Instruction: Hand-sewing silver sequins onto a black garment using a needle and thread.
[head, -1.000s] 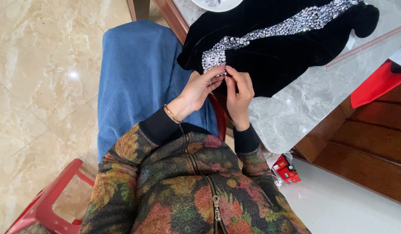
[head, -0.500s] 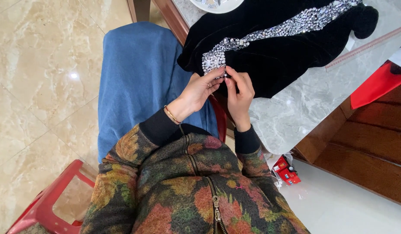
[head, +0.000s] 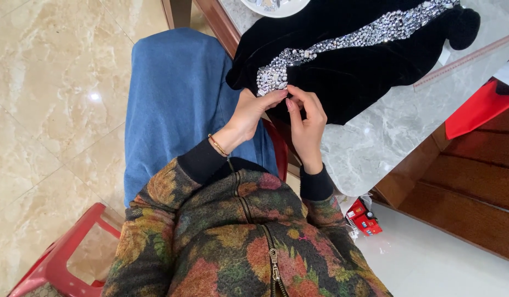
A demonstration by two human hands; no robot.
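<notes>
Black velvet garment (head: 364, 71) spread over the near corner of the grey marble table (head: 386, 143), hem hanging off the edge. Left hand (head: 253, 113) and right hand (head: 306, 118) meeting at that edge, fingertips pinched together on the end of the rhinestone trim (head: 276, 77). Gold bracelet (head: 217, 145) on the left wrist. White dish (head: 276, 5) at the far edge.

Below me I see a polished beige marble floor (head: 51, 110) carrying one bright ceiling-light reflection (head: 94, 97). At right, a grey-veined marble tabletop (head: 386, 137) rests on a dark wooden frame (head: 463, 187). A red plastic stool (head: 62, 258) stands at lower left; paler flooring (head: 430, 264) lies at lower right.
</notes>
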